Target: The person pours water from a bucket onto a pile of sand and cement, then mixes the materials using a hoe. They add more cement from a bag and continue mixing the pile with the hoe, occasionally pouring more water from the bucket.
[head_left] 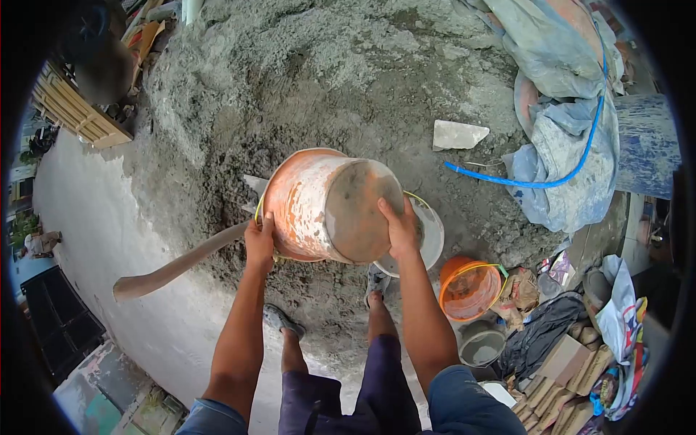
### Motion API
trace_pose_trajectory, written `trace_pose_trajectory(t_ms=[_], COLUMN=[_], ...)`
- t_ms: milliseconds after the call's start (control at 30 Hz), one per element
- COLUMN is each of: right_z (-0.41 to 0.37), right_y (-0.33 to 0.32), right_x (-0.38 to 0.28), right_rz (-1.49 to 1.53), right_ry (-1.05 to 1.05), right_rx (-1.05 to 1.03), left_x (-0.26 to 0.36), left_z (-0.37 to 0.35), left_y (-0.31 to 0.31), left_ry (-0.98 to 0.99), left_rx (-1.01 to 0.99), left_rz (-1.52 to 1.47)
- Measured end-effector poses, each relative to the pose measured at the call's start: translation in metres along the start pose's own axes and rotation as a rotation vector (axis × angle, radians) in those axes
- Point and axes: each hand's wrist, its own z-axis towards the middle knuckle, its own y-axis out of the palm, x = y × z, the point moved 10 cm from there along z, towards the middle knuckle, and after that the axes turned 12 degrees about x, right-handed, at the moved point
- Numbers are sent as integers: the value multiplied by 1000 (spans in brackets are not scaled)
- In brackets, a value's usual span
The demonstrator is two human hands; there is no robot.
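An orange bucket, crusted with pale cement, is tipped on its side in front of me, its base toward my right. My left hand grips it near the rim, by the yellow handle. Against the base lies my right hand, thumb on the bottom and fingers partly hidden behind. The bucket's mouth faces left, away from view, so its contents are hidden. Behind it, a wooden-handled tool rests on the heap, its metal head mostly covered. A pale bucket stands just right of my right hand.
A large heap of grey sand or mix spreads ahead. A second orange bucket and a grey pail stand at right. A broken slab, a blue hose and a tarp lie beyond. Tiles are stacked lower right.
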Motion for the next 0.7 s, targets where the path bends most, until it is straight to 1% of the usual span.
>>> trace_pose_trajectory(t_ms=[33, 67, 100, 133, 167, 200, 233, 300, 333, 367, 400, 433, 467, 533, 567, 600, 633, 667, 700], right_z=[12, 29, 37, 32, 18, 6, -2, -13, -16, -30, -43, -56, -73, -80, -77, -66, -49, -27, 2], right_y=[4, 7, 20, 38, 61, 78, 96, 118, 131, 143, 149, 153, 157, 136, 126, 117, 106, 103, 93], right_x=[9, 7, -2, -22, -45, -66, -96, -162, -195, -229, -261, -288, -306, -317, -306, -287, -261, -219, -172], right_rz=[-144, -281, -301, -303, -306, -333, -358, -390, -329, -254, -203, -150, -165, -100, -23, 84, 181, 238, 288], right_ry=[-7, -40, -44, -205, -353, -393, -457, -651, -706, -768, -866, -964, -1117, -1308, -1335, -1339, -1338, -1305, -1271], right_rx=[84, 158, 139, 21, -110, -127, -140, -106, -178, -220, -243, -270, -286, -136, -93, -118, -135, -142, -137], left_x=[-44, -67, -70, -77, -83, -83, -63, 11, 56, 121, 158, 197, 235, 271, 264, 247, 218, 172, 105], left_z=[20, 38, 36, 37, 39, 40, 40, 44, 46, 35, 50, 54, 50, 46, 52, 59, 67, 80, 100], left_y=[8, 20, 26, 28, 38, 43, 56, 80, 88, 97, 110, 122, 134, 160, 180, 201, 220, 237, 250], left_ry=[-45, -67, -79, -100, -156, -203, -176, -102, -67, 11, 109, 169, 236, 266, 239, 209, 166, 95, -52], left_rx=[8, 14, 16, 40, -4, -42, -44, -84, -121, -231, -336, -396, -454, -476, -551, -629, -645, -672, -578], left_rz=[-114, -244, -316, -321, -420, -515, -591, -731, -793, -814, -861, -897, -934, -1005, -1003, -999, -1033, -1026, -970])
